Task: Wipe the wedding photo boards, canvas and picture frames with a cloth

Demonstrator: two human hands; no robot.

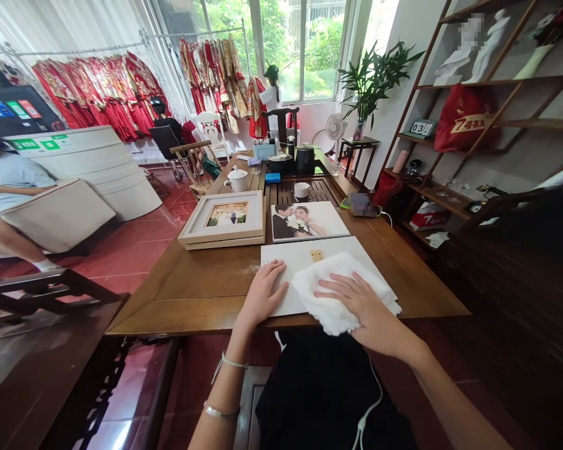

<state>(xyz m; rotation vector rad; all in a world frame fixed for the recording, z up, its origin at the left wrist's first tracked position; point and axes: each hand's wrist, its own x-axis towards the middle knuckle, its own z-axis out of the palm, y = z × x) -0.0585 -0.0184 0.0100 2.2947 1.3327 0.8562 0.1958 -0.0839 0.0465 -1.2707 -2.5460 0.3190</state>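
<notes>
A white panel, perhaps a photo album or picture board (288, 250), lies flat at the table's near edge with a small tan patch on it. My left hand (266, 290) rests on its left side, fingers stretched out. Under my right hand (351, 300) a white cloth (328, 275) is spread over the panel's right part, the fingers lying flat on top. Just beyond is a wedding photo panel (307, 220) showing a couple. To its left, a framed picture (225, 215) sits stacked on another wooden frame.
On the wooden table (192, 275) stand a lidded white mug (237, 180), a small white cup (301, 189), a black kettle (304, 159) and a phone (362, 204) with a cable. A person (14, 175) sits at left. Shelves (450, 140) line the right.
</notes>
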